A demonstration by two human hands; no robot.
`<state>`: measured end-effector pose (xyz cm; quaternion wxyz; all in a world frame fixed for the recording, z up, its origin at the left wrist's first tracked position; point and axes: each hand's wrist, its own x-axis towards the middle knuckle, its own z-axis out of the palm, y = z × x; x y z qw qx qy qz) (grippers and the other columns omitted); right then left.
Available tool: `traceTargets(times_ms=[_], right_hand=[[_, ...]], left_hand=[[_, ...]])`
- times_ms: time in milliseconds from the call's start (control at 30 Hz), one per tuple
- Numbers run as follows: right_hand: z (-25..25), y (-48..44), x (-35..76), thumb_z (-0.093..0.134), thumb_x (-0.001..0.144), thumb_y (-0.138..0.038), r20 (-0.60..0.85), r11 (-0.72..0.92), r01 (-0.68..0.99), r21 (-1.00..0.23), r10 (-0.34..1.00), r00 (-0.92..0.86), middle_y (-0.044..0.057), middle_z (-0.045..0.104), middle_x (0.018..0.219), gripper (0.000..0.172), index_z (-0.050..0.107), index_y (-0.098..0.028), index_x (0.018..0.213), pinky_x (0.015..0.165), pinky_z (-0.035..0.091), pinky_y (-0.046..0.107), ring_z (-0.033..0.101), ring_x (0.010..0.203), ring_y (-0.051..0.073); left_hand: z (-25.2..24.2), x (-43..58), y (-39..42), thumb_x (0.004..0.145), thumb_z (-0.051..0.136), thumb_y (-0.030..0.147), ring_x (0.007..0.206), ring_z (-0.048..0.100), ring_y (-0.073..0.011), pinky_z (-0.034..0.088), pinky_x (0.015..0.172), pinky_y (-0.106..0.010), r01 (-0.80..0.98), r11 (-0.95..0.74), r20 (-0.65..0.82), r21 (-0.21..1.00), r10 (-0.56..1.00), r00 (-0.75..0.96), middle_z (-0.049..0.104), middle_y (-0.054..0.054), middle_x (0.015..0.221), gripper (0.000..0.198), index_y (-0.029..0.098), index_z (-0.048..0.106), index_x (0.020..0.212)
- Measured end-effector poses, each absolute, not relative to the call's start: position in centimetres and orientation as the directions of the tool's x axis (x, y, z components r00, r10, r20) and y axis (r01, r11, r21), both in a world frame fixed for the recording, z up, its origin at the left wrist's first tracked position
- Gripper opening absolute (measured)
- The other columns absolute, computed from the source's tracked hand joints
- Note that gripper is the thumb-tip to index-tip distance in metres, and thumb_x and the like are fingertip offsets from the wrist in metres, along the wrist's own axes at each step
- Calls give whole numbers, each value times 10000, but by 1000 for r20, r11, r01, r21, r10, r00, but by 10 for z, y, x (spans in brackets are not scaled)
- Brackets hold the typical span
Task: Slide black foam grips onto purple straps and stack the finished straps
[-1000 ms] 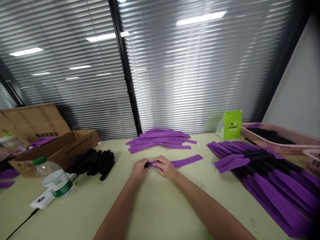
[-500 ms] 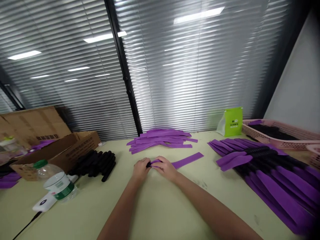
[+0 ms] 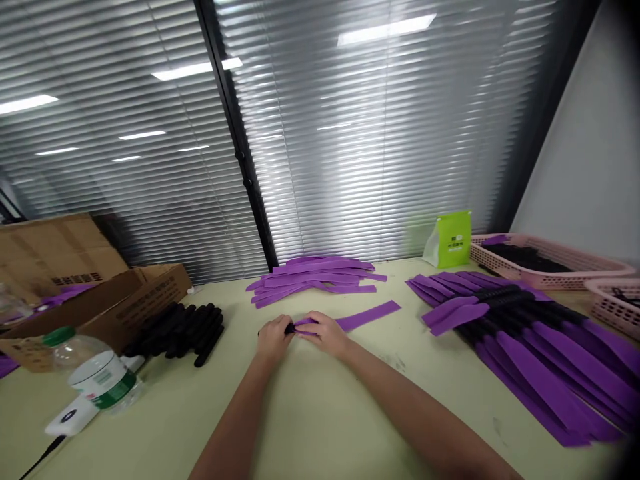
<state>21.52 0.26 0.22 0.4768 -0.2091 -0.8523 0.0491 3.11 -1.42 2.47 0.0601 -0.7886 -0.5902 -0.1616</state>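
Observation:
My left hand [image 3: 274,338] is closed round a black tube [image 3: 289,328], whose end shows between finger and thumb; most of it is covered by the palm. Close beside it, my right hand [image 3: 325,333] pinches a purple strip [image 3: 371,315] near one end, at the tube's mouth. The strip's far end runs out flat on the table to the right. Whether its near end is inside the tube I cannot tell. Behind both hands lies a loose pile of purple strips [image 3: 315,275]. A heap of similar black tubes [image 3: 185,331] lies to the left.
At the right are purple strips with black tubes round their middles [image 3: 530,347]. Behind them are pink baskets [image 3: 555,280] and a green bag [image 3: 454,240]. A cardboard box [image 3: 135,303], a bottle [image 3: 103,377] and a white device with a cable [image 3: 73,415] stand left. Blinds back the table.
The view has turned slightly right, so everything sits further left in the picture. Both hands keep their hold on the tube and the strip, with only slight finger movement.

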Motion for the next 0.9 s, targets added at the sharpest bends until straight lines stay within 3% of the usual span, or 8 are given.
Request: traceTargets(times_ms=[300,500,700,900], right_hand=[[-3,-4,211,528,914,-318,820,904,312,-291,404,-406,75,648,935,232,703,-219,1030,773,528,302,602,856,161],[-4,-5,207,524,916,-341,794,899,369,-236,397,-461,70,643,910,239,716,-200,903,770,510,289,586,839,155],[-2,2,216,554,897,-368,791,905,361,-224,385,-475,75,620,956,245,698,-222,1030,782,512,291,582,871,159],[-4,4,218,562,897,-341,827,921,312,-233,356,-436,71,634,937,226,712,-221,1016,762,515,286,586,853,154]], left_hand=[[23,32,-17,844,512,237,810,597,-191,345,654,-270,938,-334,336,96,898,285,646,-20,898,67,222,569,877],[23,38,-21,862,489,266,819,596,-189,356,681,-271,924,-374,313,81,889,333,652,-19,904,104,225,580,891],[25,35,-17,846,504,231,836,597,-177,359,671,-258,946,-312,297,93,915,273,651,-15,928,105,228,580,918],[23,32,-15,842,514,222,845,601,-169,362,674,-253,948,-303,295,99,919,263,651,-9,939,101,228,582,917]])
